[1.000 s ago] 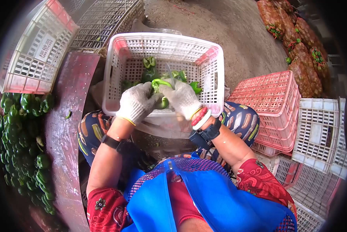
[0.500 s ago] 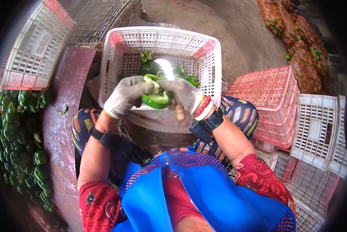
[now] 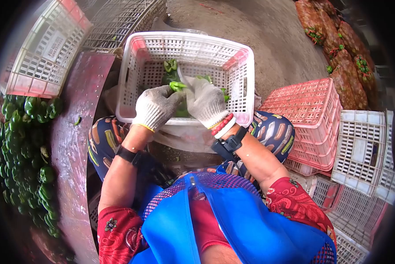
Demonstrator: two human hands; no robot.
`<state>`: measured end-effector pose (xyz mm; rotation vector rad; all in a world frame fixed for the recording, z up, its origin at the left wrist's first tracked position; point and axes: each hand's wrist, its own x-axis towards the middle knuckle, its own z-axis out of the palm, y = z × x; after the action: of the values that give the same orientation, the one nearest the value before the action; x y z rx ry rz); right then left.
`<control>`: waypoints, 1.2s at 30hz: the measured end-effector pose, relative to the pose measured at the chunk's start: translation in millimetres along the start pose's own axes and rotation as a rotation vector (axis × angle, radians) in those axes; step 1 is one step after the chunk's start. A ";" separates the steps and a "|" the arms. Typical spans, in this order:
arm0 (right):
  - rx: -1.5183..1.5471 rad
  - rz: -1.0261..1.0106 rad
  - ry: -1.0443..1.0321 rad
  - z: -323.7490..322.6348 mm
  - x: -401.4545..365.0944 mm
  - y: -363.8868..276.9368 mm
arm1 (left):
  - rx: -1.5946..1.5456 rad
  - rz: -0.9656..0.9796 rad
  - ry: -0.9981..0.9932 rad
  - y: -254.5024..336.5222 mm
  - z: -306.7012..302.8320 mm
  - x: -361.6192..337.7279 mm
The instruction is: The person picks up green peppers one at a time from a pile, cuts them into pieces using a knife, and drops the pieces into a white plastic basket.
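Observation:
My left hand (image 3: 157, 105), in a grey-white knitted glove, is closed on a piece of green bell pepper (image 3: 177, 86) that pokes out past the fingertips. Close beside it, my gloved right hand (image 3: 205, 102) is wrapped around a knife (image 3: 183, 75); its blade points up and away, while the handle is hidden by the hand. Both hands are over the near side of a white plastic crate (image 3: 186, 38), which sits between my knees. Cut green pepper pieces (image 3: 170, 66) lie inside the crate, partly covered by my hands.
Whole green peppers (image 3: 23, 154) are heaped on the left, beside a reddish board (image 3: 72, 176). A white crate (image 3: 52, 48) stands behind the heap. Stacked pink crates (image 3: 300, 105) and white crates (image 3: 359, 147) are at my right. Filled mesh sacks (image 3: 349, 79) lie farther back.
Both hands have moved slightly, with the left now bent over the crate. The large cut pepper that hung between them is no longer seen there; a small piece shows at the left fingertips. The knife handle has become hidden.

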<state>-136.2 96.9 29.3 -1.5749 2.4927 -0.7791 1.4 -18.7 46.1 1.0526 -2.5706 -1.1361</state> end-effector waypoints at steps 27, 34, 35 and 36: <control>1.731 1.173 -0.273 21.7 6.2 54.2 | 0.522 -1.016 0.539 -344.4 -281.9 -182.8; 1.631 1.192 -0.280 21.6 8.5 21.7 | 0.425 -1.145 0.542 -308.6 -270.0 -162.6; 1.622 1.181 -0.300 19.7 10.6 16.9 | 0.459 -1.096 0.474 -296.9 -263.4 -168.8; 1.605 1.168 -0.333 21.9 11.6 19.4 | 0.469 -1.008 0.453 -282.8 -250.6 -179.1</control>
<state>-150.1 85.4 3.5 0.2758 1.1805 -1.3663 385.3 -184.5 52.2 2.5071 -1.9286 -0.2600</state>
